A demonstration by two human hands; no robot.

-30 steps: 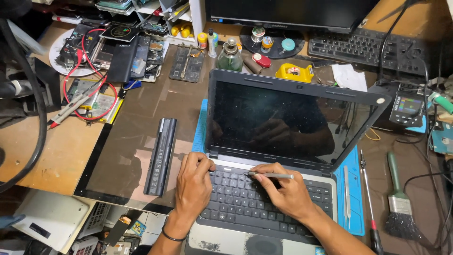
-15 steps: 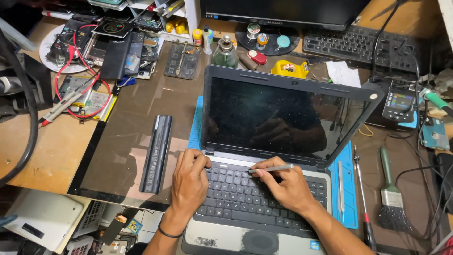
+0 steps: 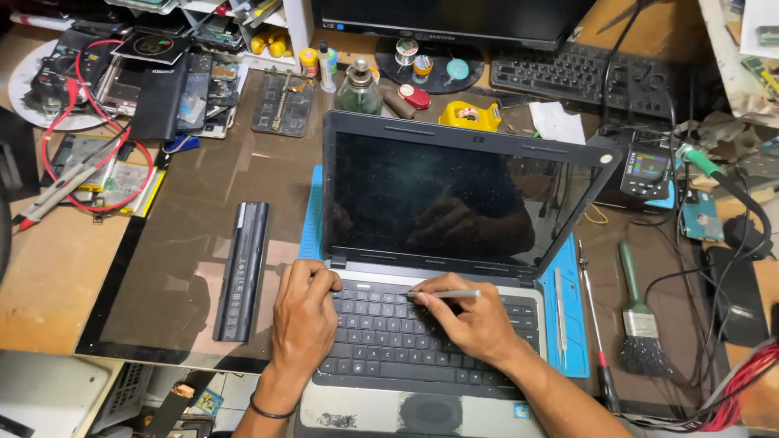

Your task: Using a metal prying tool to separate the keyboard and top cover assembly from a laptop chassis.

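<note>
An open laptop (image 3: 454,195) with a dark screen stands on a blue mat (image 3: 573,341) in the middle of the bench. My left hand (image 3: 303,312) rests on the left end of its black keyboard (image 3: 389,345), fingers curled at the top-left corner. My right hand (image 3: 469,318) lies over the keys and holds a thin grey metal tool (image 3: 446,294), its tip pointing left along the top key row near the hinge. A long black laptop battery (image 3: 242,269) lies on the dark glass sheet to the left of the laptop.
Tweezers (image 3: 559,312), a red-handled screwdriver (image 3: 596,341) and a green-handled brush (image 3: 637,312) lie right of the laptop. Behind it stand a glass bottle (image 3: 358,89), a yellow tape measure (image 3: 471,115), a black keyboard (image 3: 580,77) and a small meter (image 3: 647,172). Red leads and circuit boards fill the far left.
The view has shifted slightly. My hands stay on the keyboard; the right hand with the tool has edged a little left along the top key row.
</note>
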